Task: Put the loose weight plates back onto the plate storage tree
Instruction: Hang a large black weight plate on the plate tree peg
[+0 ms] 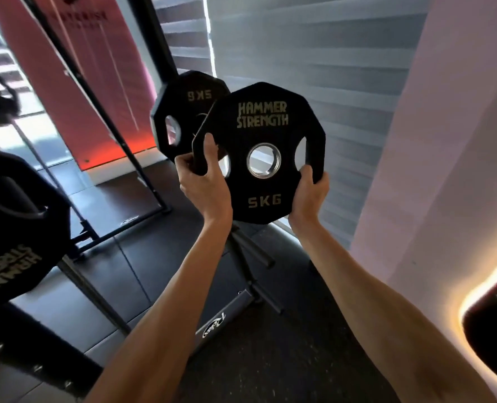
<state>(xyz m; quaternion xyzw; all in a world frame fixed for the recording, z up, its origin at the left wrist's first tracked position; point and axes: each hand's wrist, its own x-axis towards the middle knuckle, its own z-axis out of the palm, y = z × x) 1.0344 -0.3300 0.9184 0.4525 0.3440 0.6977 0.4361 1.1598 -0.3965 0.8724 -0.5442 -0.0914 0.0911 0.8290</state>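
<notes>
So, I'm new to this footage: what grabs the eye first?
A black many-sided weight plate marked HAMMER STRENGTH 5KG is held up at centre, gripped by the left hand and right hand. Just behind it to the left is a second black 5KG plate, its lettering upside down.

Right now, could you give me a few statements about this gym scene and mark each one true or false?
1. The left hand and right hand both grip the front plate. True.
2. The front plate is marked 10 KG. False: it reads 5 KG.
3. A second plate shows behind it, to the left. True.
4. The front plate lies flat on the floor. False: it is held upright in the air.
</notes>
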